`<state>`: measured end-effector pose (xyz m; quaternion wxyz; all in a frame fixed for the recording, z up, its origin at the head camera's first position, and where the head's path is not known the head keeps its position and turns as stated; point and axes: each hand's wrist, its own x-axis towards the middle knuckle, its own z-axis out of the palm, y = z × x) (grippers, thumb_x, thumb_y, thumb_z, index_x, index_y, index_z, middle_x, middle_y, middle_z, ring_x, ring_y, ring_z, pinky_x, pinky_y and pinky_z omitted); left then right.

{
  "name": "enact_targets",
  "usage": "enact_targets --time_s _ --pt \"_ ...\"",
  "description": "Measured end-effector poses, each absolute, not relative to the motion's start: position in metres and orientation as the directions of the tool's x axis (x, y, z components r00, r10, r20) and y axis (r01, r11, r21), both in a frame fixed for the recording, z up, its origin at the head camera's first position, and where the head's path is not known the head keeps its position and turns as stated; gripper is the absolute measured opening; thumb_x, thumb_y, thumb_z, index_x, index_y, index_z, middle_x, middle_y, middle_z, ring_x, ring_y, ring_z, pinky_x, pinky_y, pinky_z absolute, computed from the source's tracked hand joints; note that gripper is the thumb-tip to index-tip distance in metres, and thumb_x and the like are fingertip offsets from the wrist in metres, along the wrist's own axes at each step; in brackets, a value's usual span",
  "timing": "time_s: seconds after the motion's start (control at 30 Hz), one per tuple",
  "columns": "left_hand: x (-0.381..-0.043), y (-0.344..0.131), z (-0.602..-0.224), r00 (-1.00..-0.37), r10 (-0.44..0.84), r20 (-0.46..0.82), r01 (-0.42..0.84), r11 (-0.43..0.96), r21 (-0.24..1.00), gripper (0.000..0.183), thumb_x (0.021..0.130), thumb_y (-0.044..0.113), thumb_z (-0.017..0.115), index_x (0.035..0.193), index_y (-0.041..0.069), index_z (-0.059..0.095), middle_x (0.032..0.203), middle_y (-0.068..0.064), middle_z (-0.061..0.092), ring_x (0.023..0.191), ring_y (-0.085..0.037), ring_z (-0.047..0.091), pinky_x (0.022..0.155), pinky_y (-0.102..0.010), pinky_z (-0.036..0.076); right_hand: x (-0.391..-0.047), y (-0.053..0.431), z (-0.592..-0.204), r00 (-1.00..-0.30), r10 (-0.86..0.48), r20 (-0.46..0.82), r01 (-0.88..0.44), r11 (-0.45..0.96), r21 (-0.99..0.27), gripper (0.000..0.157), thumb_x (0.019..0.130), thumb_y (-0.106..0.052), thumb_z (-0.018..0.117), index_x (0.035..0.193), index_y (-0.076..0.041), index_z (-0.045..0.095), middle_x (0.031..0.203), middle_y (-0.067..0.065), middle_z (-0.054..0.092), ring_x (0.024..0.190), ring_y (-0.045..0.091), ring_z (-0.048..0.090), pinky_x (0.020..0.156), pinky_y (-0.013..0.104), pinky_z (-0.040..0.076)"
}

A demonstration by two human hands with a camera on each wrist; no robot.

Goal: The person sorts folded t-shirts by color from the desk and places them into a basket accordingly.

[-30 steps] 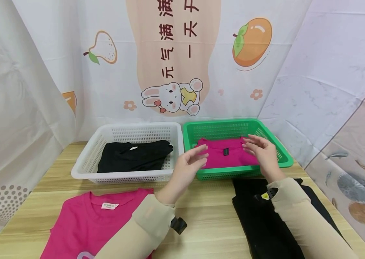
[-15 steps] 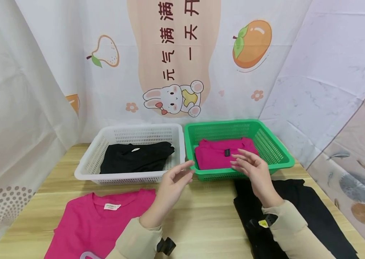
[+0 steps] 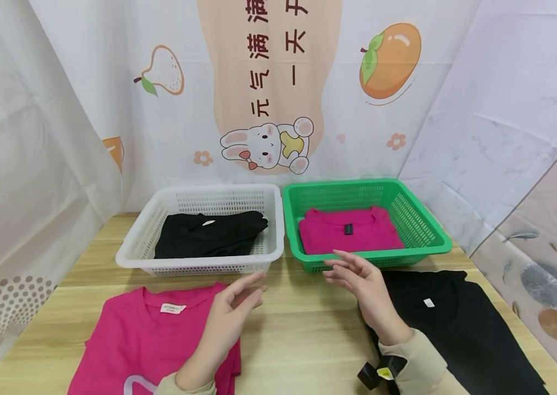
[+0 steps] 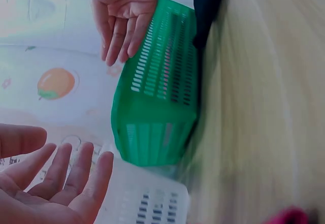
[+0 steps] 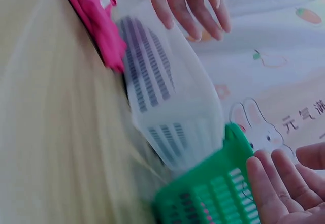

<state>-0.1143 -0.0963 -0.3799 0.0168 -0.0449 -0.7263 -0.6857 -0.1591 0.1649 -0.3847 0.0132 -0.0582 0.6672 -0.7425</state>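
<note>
My left hand (image 3: 226,318) hovers with relaxed fingers over the right side of a folded pink T-shirt (image 3: 145,334) on the table, holding nothing. My right hand (image 3: 364,291), also loose and holding nothing, is in front of the green basket (image 3: 421,253), beside a folded black T-shirt (image 3: 476,323). Inside the green basket lies a folded pink shirt (image 3: 327,233) with a dark neck label. A folded black shirt (image 3: 199,236) lies in the white basket (image 3: 132,260). Both wrist views show the fingers extended and apart from the baskets.
The two baskets stand side by side at the back of the wooden table (image 3: 298,340), against a printed curtain (image 3: 174,142). More curtain hangs along the left and right sides. A black wrist camera (image 3: 369,376) sits at the right cuff.
Both hands have drawn back from the baskets toward the body, the left one also moving left. The pink shirt in the green basket and the black T-shirt's neck label now show more fully.
</note>
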Motion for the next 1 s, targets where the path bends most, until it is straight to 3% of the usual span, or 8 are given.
enact_targets --time_s 0.13,0.33,0.63,0.7,0.83,0.93,1.0 --pt "-0.11 -0.103 -0.384 -0.997 0.009 0.083 0.083 0.118 0.989 0.036 0.095 0.006 0.063 0.131 0.005 0.064 0.128 -0.014 0.066 0.11 -0.014 0.067 0.088 -0.017 0.052 -0.155 0.153 -0.387 -0.99 -0.137 0.028 -0.014 -0.108 -0.994 0.048 0.097 -0.007 0.06 0.14 0.007 0.047 0.111 0.006 0.072 0.092 0.013 0.072 0.086 0.031 0.058" --pt "-0.108 -0.112 -0.387 -0.998 -0.043 0.046 0.037 0.19 0.981 0.035 0.096 0.008 0.062 0.131 0.009 0.064 0.131 -0.01 0.066 0.119 -0.02 0.063 0.09 -0.014 0.049 -0.151 0.138 -0.392 -0.979 -0.204 -0.002 0.021 -0.092 -0.996 0.048 0.099 -0.008 0.057 0.141 0.01 0.044 0.123 0.023 0.065 0.094 0.011 0.071 0.089 0.032 0.058" --pt "-0.1 -0.141 -0.391 -0.992 -0.123 -0.027 -0.057 0.247 0.967 0.041 0.098 0.014 0.062 0.138 0.011 0.059 0.139 -0.006 0.061 0.127 -0.022 0.057 0.092 -0.012 0.047 -0.147 0.114 -0.399 -0.955 -0.297 0.009 0.025 -0.108 -0.994 0.049 0.098 -0.007 0.057 0.141 0.013 0.042 0.127 0.029 0.061 0.093 0.01 0.071 0.089 0.032 0.058" --pt "-0.099 -0.15 -0.391 -0.988 -0.144 -0.049 -0.087 0.272 0.958 0.041 0.099 0.016 0.061 0.14 0.012 0.057 0.14 -0.005 0.06 0.124 -0.017 0.059 0.091 -0.012 0.047 -0.147 0.109 -0.402 -0.952 -0.307 0.014 0.021 -0.111 -0.994 0.05 0.098 -0.005 0.056 0.14 0.015 0.04 0.127 0.032 0.06 0.095 0.012 0.071 0.089 0.032 0.058" --pt "-0.096 -0.17 -0.391 -0.98 -0.192 -0.058 -0.117 0.316 0.942 0.042 0.1 0.02 0.06 0.141 0.013 0.056 0.14 -0.004 0.059 0.112 0.007 0.058 0.09 -0.009 0.047 -0.146 0.098 -0.405 -0.946 -0.323 0.011 0.022 -0.098 -0.995 0.051 0.097 -0.004 0.056 0.14 0.017 0.039 0.128 0.035 0.058 0.099 0.02 0.071 0.089 0.034 0.058" --pt "-0.095 -0.184 -0.393 -0.97 -0.241 -0.014 -0.099 0.345 0.933 0.041 0.1 0.022 0.06 0.139 0.012 0.058 0.13 0.012 0.064 0.102 0.02 0.054 0.086 -0.003 0.044 -0.146 0.09 -0.408 -0.943 -0.332 0.005 0.027 -0.091 -0.995 0.05 0.097 -0.004 0.056 0.14 0.016 0.04 0.129 0.035 0.058 0.101 0.026 0.07 0.091 0.036 0.057" --pt "-0.094 -0.194 -0.395 -0.962 -0.272 0.028 -0.076 0.365 0.928 0.04 0.1 0.021 0.06 0.138 0.01 0.059 0.118 0.025 0.063 0.099 0.022 0.054 0.083 -0.002 0.044 -0.145 0.084 -0.41 -0.942 -0.336 0.0 0.032 -0.091 -0.995 0.05 0.097 -0.004 0.057 0.139 0.016 0.041 0.129 0.035 0.057 0.102 0.027 0.07 0.092 0.038 0.057"
